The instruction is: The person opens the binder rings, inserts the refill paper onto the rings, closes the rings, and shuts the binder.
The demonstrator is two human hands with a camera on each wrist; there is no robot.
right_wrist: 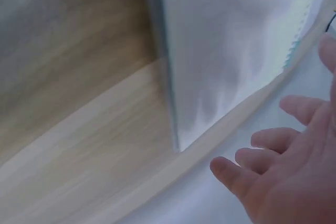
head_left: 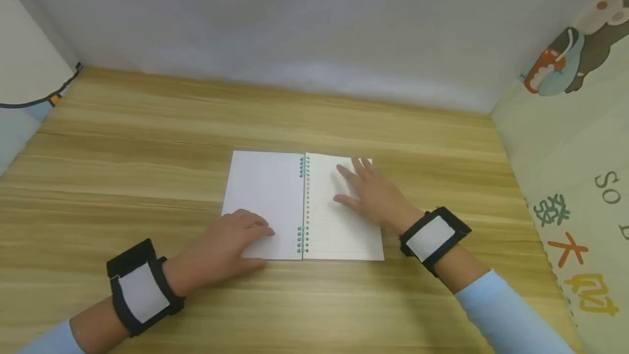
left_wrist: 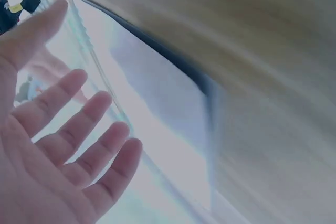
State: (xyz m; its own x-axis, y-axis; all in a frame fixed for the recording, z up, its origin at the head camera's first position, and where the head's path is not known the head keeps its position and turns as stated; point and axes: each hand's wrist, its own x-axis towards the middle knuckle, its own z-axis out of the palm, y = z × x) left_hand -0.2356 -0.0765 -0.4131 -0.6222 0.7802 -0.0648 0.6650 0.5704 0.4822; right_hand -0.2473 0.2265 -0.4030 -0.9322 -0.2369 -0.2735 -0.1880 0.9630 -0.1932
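A spiral notebook (head_left: 280,190) lies spread flat on the wooden table, with pale green rings down its middle. Its left side is plain white; the right page (head_left: 329,234) is cream with faint lines. My left hand (head_left: 228,245) is over the lower left corner, fingers loosely bent; the left wrist view shows its palm with nothing in it. Over the upper part of the right page is my right hand (head_left: 375,193), fingers spread and holding nothing. In the right wrist view its fingers stand apart from the paper, casting a shadow on the page.
The wood-grain table (head_left: 162,135) meets a white back wall (head_left: 295,26). At the right stands a panel (head_left: 580,179) with cartoon figures and coloured characters. A black cable (head_left: 34,104) runs along the left edge. Each wrist bears a black strap (head_left: 434,239).
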